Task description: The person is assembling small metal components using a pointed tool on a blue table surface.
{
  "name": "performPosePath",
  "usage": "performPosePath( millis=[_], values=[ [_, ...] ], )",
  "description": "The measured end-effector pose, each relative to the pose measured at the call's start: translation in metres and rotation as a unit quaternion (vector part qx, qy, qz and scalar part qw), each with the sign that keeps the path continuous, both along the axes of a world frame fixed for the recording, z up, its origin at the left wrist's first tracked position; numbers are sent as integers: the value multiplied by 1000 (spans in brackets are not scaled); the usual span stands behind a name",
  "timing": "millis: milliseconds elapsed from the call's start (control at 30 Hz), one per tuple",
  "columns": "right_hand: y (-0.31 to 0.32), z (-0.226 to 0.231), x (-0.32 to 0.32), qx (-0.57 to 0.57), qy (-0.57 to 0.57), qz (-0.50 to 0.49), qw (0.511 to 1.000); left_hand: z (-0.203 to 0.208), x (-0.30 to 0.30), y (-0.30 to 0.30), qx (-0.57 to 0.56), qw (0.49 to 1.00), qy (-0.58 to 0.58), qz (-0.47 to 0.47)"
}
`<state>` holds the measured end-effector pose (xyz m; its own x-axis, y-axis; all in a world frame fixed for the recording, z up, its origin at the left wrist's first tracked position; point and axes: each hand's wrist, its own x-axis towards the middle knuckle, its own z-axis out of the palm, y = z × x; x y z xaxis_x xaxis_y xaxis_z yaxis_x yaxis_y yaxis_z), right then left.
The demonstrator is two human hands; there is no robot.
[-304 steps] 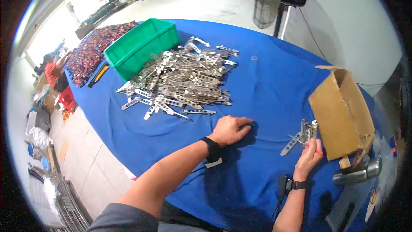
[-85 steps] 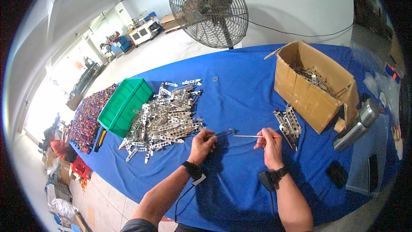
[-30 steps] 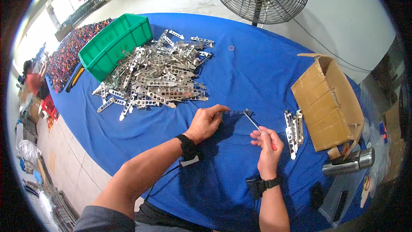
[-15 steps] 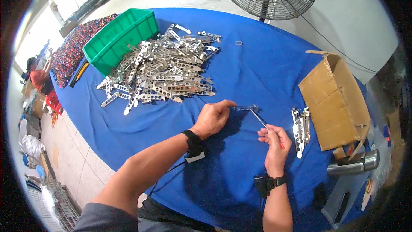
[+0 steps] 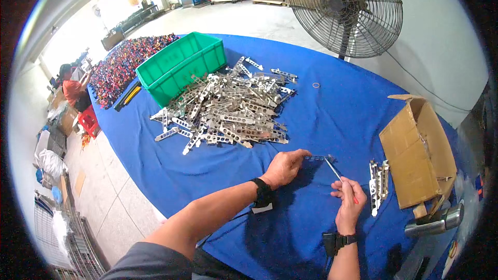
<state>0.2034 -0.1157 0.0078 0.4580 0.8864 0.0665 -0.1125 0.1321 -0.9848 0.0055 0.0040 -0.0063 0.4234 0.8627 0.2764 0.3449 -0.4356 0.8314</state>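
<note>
My left hand (image 5: 282, 169) pinches one end of a perforated metal strip (image 5: 316, 157) just above the blue cloth. In my right hand (image 5: 348, 202) is a slim metal tool (image 5: 333, 170) with a red end; its exact kind is unclear. The tool's tip meets the strip's far right end. Beyond my left hand lies a large heap of similar perforated metal strips (image 5: 233, 111). A few more strips (image 5: 379, 186) lie side by side to the right of my right hand.
A green plastic bin (image 5: 179, 70) stands behind the heap, near a mound of small multicoloured pieces (image 5: 127, 67). On the right are an open cardboard box (image 5: 415, 155) and a steel flask (image 5: 433, 223). A caged fan (image 5: 345, 10) stands behind the table. A person (image 5: 75, 91) sits far left.
My view has tilted up, so everything sits lower and further right in the picture. Both hands keep their grips, and the tool's tip stays at the strip's end.
</note>
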Motion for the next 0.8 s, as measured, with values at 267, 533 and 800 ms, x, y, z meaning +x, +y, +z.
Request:
performPosePath(
  millis=[267, 533, 800],
  values=[
    [0, -2, -1, -17, -15, 0, 1000, 9, -3, -3, -27, 999, 11, -16],
    [0, -4, -1, 1, -30, -8, 1000, -3, 0, -3, 37, 999, 0, -1],
    [0, 2, -1, 0, 14, -5, 1000, 10, 0, -6, 23, 999, 23, -2]
  ],
)
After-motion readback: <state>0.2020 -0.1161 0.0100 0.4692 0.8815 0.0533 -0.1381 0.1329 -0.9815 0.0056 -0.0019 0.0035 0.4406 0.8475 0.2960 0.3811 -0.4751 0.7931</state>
